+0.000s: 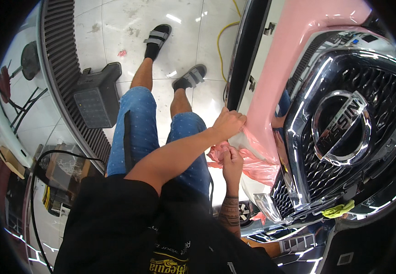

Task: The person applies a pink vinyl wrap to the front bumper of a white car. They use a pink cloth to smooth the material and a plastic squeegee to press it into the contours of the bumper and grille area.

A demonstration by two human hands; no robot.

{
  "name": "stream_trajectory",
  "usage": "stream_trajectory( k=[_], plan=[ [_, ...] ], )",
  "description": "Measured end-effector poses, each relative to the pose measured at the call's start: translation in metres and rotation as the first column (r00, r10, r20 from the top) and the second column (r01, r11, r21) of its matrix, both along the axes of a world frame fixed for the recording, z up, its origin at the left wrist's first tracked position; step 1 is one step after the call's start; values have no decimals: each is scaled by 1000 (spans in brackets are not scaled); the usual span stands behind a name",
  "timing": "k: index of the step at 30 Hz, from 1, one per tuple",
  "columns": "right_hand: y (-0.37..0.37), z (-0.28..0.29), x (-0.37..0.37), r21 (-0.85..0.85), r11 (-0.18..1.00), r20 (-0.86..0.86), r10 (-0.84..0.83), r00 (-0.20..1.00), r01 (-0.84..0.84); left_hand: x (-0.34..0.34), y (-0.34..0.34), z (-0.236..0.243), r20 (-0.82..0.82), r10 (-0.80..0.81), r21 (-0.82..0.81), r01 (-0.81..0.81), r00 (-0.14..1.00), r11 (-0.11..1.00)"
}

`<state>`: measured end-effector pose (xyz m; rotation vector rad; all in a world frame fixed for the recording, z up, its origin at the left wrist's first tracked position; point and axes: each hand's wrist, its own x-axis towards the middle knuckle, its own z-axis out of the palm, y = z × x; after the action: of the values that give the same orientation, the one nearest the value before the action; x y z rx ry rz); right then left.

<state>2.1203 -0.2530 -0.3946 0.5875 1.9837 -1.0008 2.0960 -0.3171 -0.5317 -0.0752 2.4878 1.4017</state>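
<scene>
A sheet of glossy pink film (271, 86) covers part of a white car's front, beside its chrome-edged grille (385, 137). My left hand (229, 123) reaches across in front of me, its fingers closed on the film along the panel's edge. Just below it, my right hand (232, 162) pinches a bunched, wrinkled fold of the same film. From there a loose, creased stretch (259, 168) runs to the grille's corner. White panel shows around this loose part.
To the left stands a black step stool (96, 98) beside a slatted floor grate (61, 50). A yellow cord (221, 43) lies near the car. A yellow-green cloth (338, 209) rests below the grille. A black cable (32, 214) loops at the lower left. A pink scrap (122, 53) is on the floor.
</scene>
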Motion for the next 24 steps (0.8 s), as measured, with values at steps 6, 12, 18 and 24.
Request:
stream_trajectory(
  k=[6,12,18,24],
  plan=[
    [-5,7,-2,0,1000,47,-20,999,20,-6,-17,-4,-108,-189,-4,190,976,982],
    [-1,-10,7,-13,999,-17,34,999,-34,-14,-24,-14,-150,-411,-28,412,899,911],
    [-1,-31,1,16,964,123,-265,956,265,-34,-38,-29,-302,-631,-95,636,715,766],
    [-13,-72,-28,-298,588,141,-752,644,752,-87,-63,-20,-373,-806,-112,840,460,531]
  ],
)
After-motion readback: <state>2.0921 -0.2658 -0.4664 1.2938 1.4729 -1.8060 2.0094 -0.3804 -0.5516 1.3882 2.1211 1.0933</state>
